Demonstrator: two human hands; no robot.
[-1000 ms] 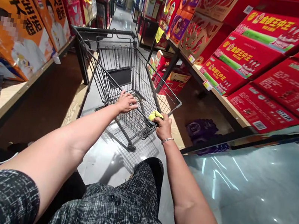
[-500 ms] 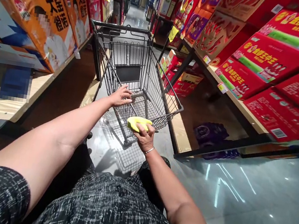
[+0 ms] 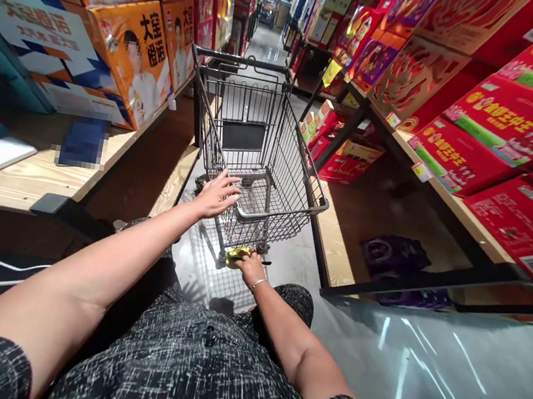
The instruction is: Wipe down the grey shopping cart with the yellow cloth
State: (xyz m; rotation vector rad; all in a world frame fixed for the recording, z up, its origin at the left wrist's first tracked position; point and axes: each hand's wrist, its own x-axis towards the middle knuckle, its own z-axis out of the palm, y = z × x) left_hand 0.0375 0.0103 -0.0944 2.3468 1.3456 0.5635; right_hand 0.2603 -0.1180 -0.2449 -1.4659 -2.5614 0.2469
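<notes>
A black wire shopping cart (image 3: 272,212) stands in front of me between the shelves. My left hand (image 3: 219,196) is at the cart's near left corner, its fingers stretched out and apart over the rim; whether the palm touches the bar I cannot tell. Lower down, my right hand (image 3: 250,268) grips a yellow cloth (image 3: 236,257) below the near end of the basket. The cloth is beside the cart's lower frame, and its contact with the frame is partly hidden by my fingers. A bracelet circles my right wrist.
Orange-and-white cartons (image 3: 131,63) are stacked on the left shelf (image 3: 115,165), with a blurred dark blue item (image 3: 84,141) near its edge. Red boxes (image 3: 521,125) fill the right shelf, above purple packs (image 3: 393,257). The tiled aisle floor (image 3: 265,43) continues beyond the cart.
My right hand has moved down with the yellow cloth, from just in front of the basket to beside the lower frame. My left hand has shifted slightly along the corner. The view has turned left.
</notes>
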